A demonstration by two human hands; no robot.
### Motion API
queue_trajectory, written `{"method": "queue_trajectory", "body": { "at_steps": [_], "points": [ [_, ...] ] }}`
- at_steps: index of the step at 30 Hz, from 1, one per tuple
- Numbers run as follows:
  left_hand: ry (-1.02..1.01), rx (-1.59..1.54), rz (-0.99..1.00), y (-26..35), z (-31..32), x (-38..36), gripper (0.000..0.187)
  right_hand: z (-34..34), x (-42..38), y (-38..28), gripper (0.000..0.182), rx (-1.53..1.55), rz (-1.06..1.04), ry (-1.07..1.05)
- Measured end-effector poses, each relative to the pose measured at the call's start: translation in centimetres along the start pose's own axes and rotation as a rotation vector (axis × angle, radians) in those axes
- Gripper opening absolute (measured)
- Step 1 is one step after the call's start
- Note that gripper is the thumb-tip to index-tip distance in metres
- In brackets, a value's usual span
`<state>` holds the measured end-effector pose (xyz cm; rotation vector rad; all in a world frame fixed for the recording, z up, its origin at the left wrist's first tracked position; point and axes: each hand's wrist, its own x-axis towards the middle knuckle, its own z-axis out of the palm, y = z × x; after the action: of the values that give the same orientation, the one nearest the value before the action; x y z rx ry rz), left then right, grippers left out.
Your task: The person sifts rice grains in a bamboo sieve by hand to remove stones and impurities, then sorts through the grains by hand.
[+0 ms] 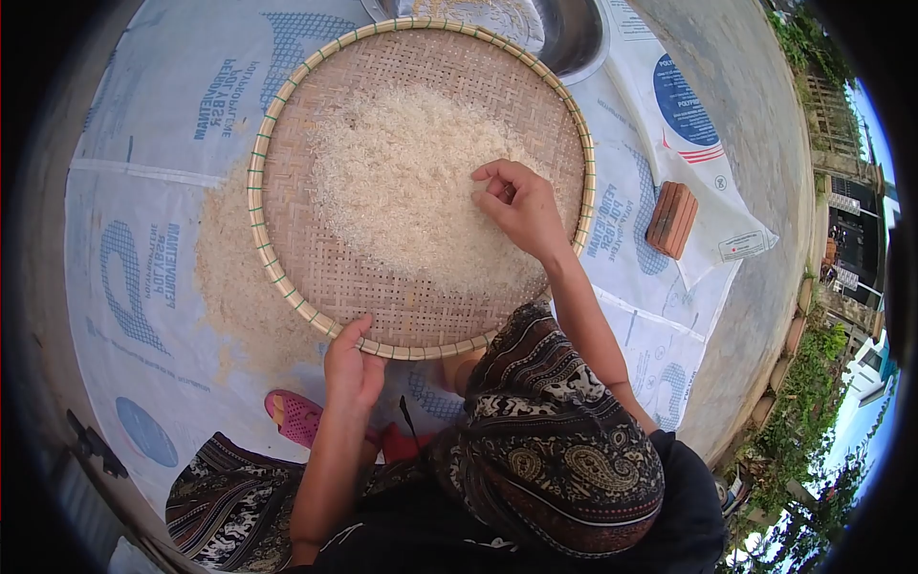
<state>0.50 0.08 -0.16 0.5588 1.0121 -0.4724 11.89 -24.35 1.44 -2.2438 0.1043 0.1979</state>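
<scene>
A round woven bamboo winnowing tray [287,158] lies across the middle of the head view, its rim bound with green ties. Pale rice grains [402,182] are spread over its centre and right side. At the near rim, my left hand [354,368] grips the edge, thumb on top and the other fingers hidden beneath. My right hand [521,206] is over the right part of the rice, thumb and forefinger brought together in a pinch. Whatever may be between those fingertips is too small to make out.
Printed white sacking [124,210] covers the ground, with scattered grain [234,277] left of the tray. A metal basin [579,38] stands behind it. A reddish brick [672,220] weighs on a sack at right. My knee [564,440] is close to the near rim.
</scene>
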Motion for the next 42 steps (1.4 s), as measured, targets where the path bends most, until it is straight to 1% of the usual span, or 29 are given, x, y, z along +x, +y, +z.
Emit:
{"method": "queue_trajectory", "body": {
  "at_steps": [3, 10, 15, 19, 21, 22, 24, 25, 27, 28, 30, 31, 33, 39, 42],
  "points": [
    [0.003, 0.008, 0.013, 0.0, 0.0, 0.0, 0.035, 0.5, 0.0, -0.1, 0.016, -0.018, 0.001, 0.050],
    [-0.023, -0.001, 0.019, -0.1, -0.3, 0.2, 0.037, 0.7, -0.1, 0.2, 0.013, 0.011, 0.011, 0.082],
    [-0.015, -0.005, 0.010, 0.0, -0.2, 0.2, 0.037, 1.0, 0.0, 0.4, 0.012, -0.002, -0.063, 0.168],
    [-0.013, 0.000, 0.005, 0.1, 0.0, -0.1, 0.037, 0.9, 0.1, 0.5, 0.010, 0.053, -0.044, 0.178],
    [-0.012, -0.004, 0.002, 0.1, 0.0, -0.1, 0.037, 0.2, 0.1, -0.1, 0.011, 0.431, 0.275, 0.060],
    [-0.011, -0.006, -0.003, 0.1, -0.1, 0.0, 0.037, 0.0, 0.2, 0.0, 0.011, 0.431, 0.274, 0.061],
    [-0.014, -0.005, 0.001, 0.0, -0.3, 0.1, 0.036, -0.6, 0.5, 0.4, 0.013, 0.830, 0.376, -0.068],
    [-0.015, -0.003, 0.006, 0.0, -0.3, 0.2, 0.036, -0.8, 0.5, 0.4, 0.013, 0.830, 0.375, -0.067],
    [-0.013, -0.006, 0.000, 0.0, -0.3, 0.1, 0.036, -1.0, 0.4, 0.3, 0.013, 1.016, 0.437, -0.122],
    [-0.010, -0.009, -0.007, 0.1, -0.3, 0.1, 0.035, -1.1, 0.4, 0.2, 0.013, 1.017, 0.436, -0.122],
    [-0.003, -0.003, -0.012, 0.1, -0.2, 0.1, 0.035, -1.1, 0.4, 0.1, 0.014, 1.172, 0.441, -0.164],
    [0.003, 0.002, -0.016, 0.1, -0.2, 0.1, 0.035, -1.1, 0.3, 0.1, 0.014, 1.173, 0.441, -0.162],
    [0.003, 0.006, -0.016, 0.1, -0.2, 0.0, 0.035, -1.0, 0.4, 0.1, 0.016, 1.267, 0.436, -0.171],
    [0.005, 0.014, 0.000, 0.1, 0.0, 0.0, 0.036, -1.0, 0.3, 0.2, 0.022, 1.262, 0.411, -0.175],
    [0.002, 0.014, -0.003, 0.1, -0.1, -0.1, 0.036, -0.9, 0.4, 0.3, 0.025, 1.276, 0.435, -0.184]
  ]
}}
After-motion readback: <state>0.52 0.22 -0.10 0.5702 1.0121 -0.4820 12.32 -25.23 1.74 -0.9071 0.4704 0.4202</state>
